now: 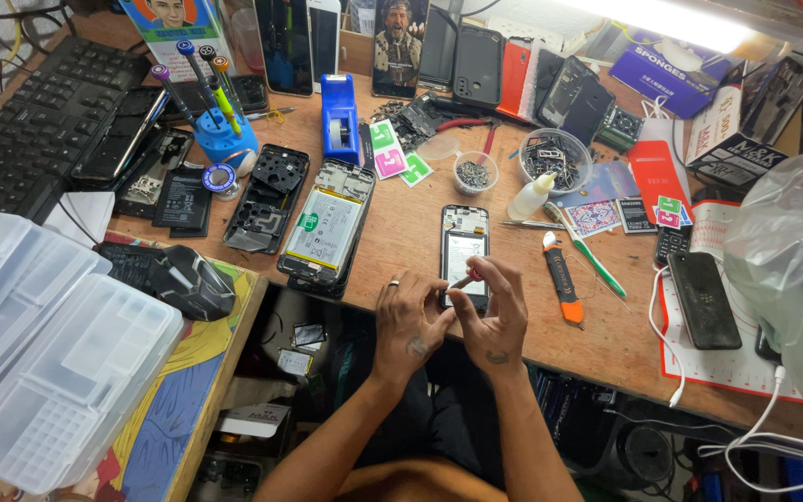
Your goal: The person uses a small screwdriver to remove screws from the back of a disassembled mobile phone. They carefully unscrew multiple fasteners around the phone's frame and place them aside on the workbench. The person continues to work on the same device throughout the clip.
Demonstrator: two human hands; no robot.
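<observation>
Working at the front edge of the wooden bench [401,251], both hands meet over an opened smartphone [465,253] that lies flat, back cover off, its white battery exposed. The right hand [496,321] pinches a small red-handled tool [468,277] between thumb and fingertips, tip angled down toward the phone's lower half. The left hand [408,321], ring on one finger, rests with fingers curled against the phone's lower left edge; whether it actually clamps the phone cannot be told, and it holds nothing else. Just right of the phone lies an orange-handled knife [561,279], and beyond it a green-handled tool [595,256]. To the left, a larger opened phone [325,228] with a green sticker lies beside a black phone frame [267,198]. Behind the phone stand a small cup of screws [473,172], a clear bowl of parts [555,160] and a squeeze bottle [530,197]. A blue screwdriver stand [225,135] sits far left, near the keyboard [34,125].
</observation>
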